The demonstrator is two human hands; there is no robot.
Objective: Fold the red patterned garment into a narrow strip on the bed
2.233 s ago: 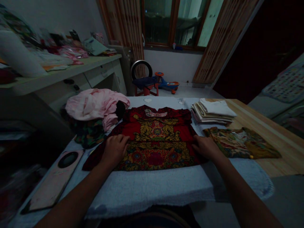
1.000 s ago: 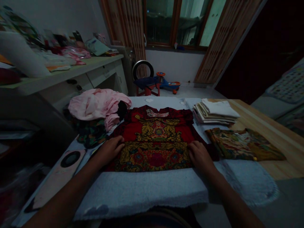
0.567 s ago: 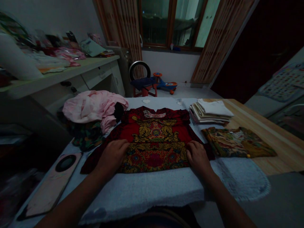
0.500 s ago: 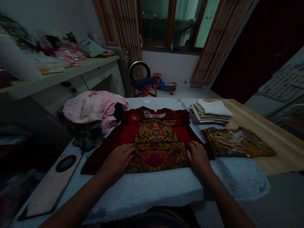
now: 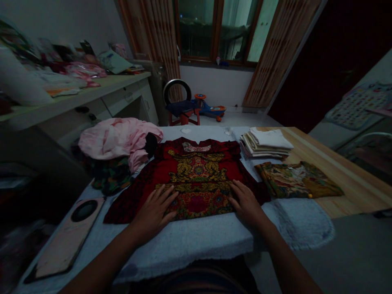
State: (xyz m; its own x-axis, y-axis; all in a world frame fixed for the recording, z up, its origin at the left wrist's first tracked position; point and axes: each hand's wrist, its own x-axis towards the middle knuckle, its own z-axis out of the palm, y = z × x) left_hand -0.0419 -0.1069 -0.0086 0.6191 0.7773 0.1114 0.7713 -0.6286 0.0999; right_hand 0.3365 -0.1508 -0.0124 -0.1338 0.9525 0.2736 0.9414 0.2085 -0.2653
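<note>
A dark red blouse (image 5: 197, 171) with a gold and floral pattern lies spread in front of me, its collar away from me and its sleeves out to both sides. My left hand (image 5: 157, 212) rests on its lower left part, fingers spread and flat. On the lower right part lies my right hand (image 5: 245, 203), palm down with the fingers stretched out. Neither hand grips the cloth. Beneath the blouse is a light blue cloth (image 5: 196, 241) over the table.
Left of the blouse sit a heaped pink garment (image 5: 118, 136) and a camouflage garment (image 5: 113, 175), with a pink phone-shaped object (image 5: 69, 239) nearer me. To the right are a stack of folded clothes (image 5: 266, 143) and a folded patterned shirt (image 5: 300, 179) on the wooden tabletop (image 5: 346, 179).
My left hand has moved inward from the blouse's left side and its fingers have spread. My right hand has also come inward, and its fingers are now straighter. The view has shifted slightly.
</note>
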